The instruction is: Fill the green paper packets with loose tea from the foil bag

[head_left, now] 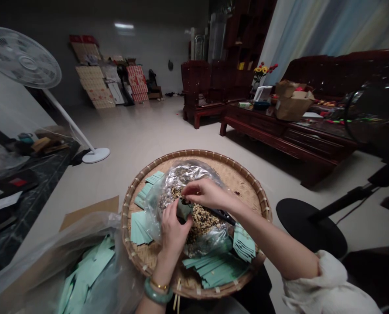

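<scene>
While clamping a dark green packet [184,211] mid-frame between fingers of left hand [174,226], reaching over grainy mix [203,221] with right hand [207,192], fingertip closure unclear.

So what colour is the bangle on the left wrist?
The bangle is mottled green; it shows best in the head view.

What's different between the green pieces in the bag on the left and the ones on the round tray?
The bag pieces lie jumbled at odd angles; the tray pieces are mostly fanned in overlapping rows.
The bag pieces form one heap inside cloudy plastic, while the tray pieces sit in several separate groups near the rim.
Both are pale green and look flat.
</scene>
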### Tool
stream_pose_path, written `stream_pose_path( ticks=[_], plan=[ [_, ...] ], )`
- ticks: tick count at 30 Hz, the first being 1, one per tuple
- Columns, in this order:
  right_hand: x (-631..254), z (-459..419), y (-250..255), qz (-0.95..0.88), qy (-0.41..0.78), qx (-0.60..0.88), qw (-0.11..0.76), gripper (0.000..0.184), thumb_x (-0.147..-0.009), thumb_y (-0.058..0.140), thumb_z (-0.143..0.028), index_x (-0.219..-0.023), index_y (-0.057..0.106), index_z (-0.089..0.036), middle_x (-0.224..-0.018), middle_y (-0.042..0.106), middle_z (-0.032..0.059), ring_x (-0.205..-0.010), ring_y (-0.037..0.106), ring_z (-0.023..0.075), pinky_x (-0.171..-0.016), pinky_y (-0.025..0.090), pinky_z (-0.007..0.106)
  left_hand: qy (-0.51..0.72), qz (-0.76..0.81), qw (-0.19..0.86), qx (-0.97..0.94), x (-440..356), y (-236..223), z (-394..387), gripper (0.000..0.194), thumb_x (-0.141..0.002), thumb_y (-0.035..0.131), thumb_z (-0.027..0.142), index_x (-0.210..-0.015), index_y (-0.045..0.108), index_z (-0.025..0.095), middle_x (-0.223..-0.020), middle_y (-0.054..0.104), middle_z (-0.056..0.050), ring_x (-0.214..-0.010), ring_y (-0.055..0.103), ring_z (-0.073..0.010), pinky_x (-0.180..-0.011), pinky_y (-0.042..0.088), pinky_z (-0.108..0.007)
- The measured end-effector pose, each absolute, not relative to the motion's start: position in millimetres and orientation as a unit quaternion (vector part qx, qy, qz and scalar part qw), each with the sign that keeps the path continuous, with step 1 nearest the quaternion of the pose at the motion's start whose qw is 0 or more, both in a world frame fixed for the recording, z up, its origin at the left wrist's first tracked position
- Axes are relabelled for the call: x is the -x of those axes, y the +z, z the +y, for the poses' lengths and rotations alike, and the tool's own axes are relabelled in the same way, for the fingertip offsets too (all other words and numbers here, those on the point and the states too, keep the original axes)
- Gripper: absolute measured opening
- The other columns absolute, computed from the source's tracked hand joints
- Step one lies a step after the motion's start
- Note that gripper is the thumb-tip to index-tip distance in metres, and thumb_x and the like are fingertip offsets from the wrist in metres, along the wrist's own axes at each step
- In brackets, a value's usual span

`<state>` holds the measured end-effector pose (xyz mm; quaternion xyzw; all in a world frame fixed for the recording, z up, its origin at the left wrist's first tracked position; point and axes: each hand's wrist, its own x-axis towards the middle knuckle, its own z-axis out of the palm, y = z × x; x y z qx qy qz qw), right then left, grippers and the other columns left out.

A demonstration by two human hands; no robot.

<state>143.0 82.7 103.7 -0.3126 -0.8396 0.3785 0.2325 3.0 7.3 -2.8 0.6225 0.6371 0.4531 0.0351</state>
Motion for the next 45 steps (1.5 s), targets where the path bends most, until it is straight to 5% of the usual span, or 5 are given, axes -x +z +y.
stream_pose_path(
  ticks=[11, 30, 36, 45],
  plan=[
    [-145, 71, 108, -0.921, 0.237, 0.278, 0.136, 0.021, -0.082, 0.054, -0.015, -0.1, 0.063, -0.019, -0.092, 0.067, 0.0046, -0.089, 0.054, 0.0188, -0.076, 0.042, 0.03, 0.443, 0.633, 0.008, -0.635, -2, -12, 9, 0.049, -0.073, 0.062, 0.024, -0.12, 0.05, 0.013, -0.106, 0.062, -0.013, -0.098, 0.054, -0.0276, -0.085, 0.046, -0.043],
    [-143, 73, 89, -0.888, 0.259, 0.281, 0.255, 0.031, -0.075, 0.053, -0.002, -0.097, 0.066, -0.019, -0.093, 0.069, 0.0032, -0.083, 0.062, 0.0144, -0.075, 0.045, 0.026, 0.454, 0.642, 0.028, -0.617, -5, -12, 9, 0.051, -0.072, 0.062, 0.024, -0.12, 0.049, 0.017, -0.105, 0.061, -0.011, -0.1, 0.055, -0.029, -0.086, 0.045, -0.044],
    [-142, 72, 82, -0.882, 0.228, 0.314, 0.269, 0.018, -0.075, 0.058, -0.006, -0.088, 0.067, -0.016, -0.083, 0.068, 0.0037, -0.076, 0.061, 0.0142, -0.068, 0.045, 0.024, 0.452, 0.648, 0.048, -0.611, -7, -9, 7, 0.052, -0.072, 0.063, 0.023, -0.121, 0.048, 0.015, -0.108, 0.06, -0.013, -0.102, 0.056, -0.0282, -0.087, 0.047, -0.043],
    [-147, 67, 90, -0.891, 0.254, 0.265, 0.268, 0.029, -0.084, 0.052, -0.014, -0.112, 0.059, -0.018, -0.106, 0.065, 0.0069, -0.096, 0.058, 0.0154, -0.083, 0.046, 0.028, 0.461, 0.637, 0.037, -0.616, -9, -14, 7, 0.049, -0.074, 0.061, 0.026, -0.12, 0.048, 0.014, -0.11, 0.059, -0.015, -0.102, 0.057, -0.0292, -0.086, 0.047, -0.044]
  ],
)
